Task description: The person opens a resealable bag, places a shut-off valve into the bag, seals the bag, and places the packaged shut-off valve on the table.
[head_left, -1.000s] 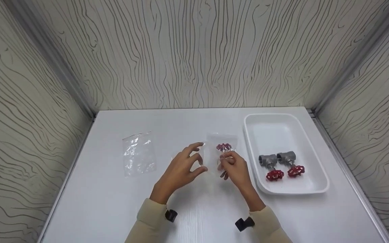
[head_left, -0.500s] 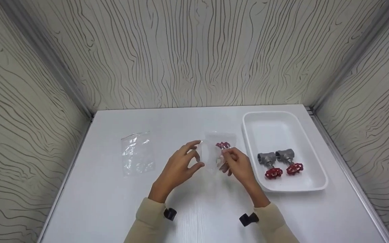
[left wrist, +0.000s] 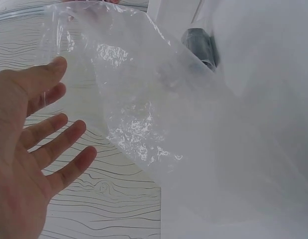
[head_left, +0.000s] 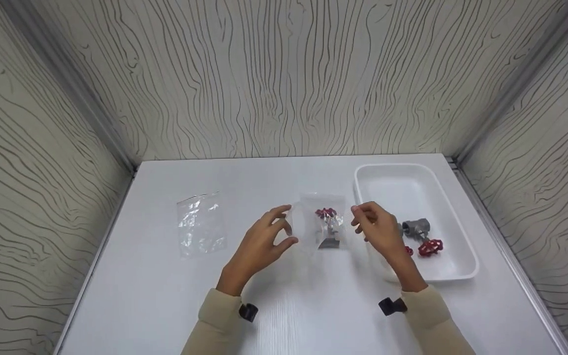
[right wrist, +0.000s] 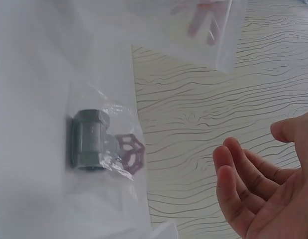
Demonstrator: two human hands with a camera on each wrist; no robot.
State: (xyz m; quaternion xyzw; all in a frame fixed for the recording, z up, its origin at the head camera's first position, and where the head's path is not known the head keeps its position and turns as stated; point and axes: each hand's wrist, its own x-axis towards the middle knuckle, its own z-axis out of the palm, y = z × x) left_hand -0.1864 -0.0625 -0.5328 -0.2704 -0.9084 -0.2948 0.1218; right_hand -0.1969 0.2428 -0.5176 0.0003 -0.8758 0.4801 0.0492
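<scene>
My left hand (head_left: 259, 241) pinches a clear plastic zip bag (left wrist: 129, 89) between thumb and fingers, holding it raised and tilted. Its film partly hides the table in the left wrist view. Beside it, a second clear bag (head_left: 308, 198) lies on the table with a metal valve (right wrist: 89, 142) inside; the valve's red handwheel (head_left: 326, 213) points toward the back wall. Over the left edge of the white tray hovers my right hand (head_left: 380, 229), its fingers loosely bent around nothing. It partly covers one of the tray's valves.
The white tray (head_left: 454, 207) stands on the right and holds two more valves; the uncovered valve (head_left: 417, 228) has a red wheel. Another clear bag (head_left: 202, 224) lies flat on the left of the white table (head_left: 146, 296). A wood-patterned wall (head_left: 284, 88) rises behind.
My right hand has let go at the bagged valve and moved right toward the tray, uncovering the bagged valve. My left hand stays nearly in place with its bag.
</scene>
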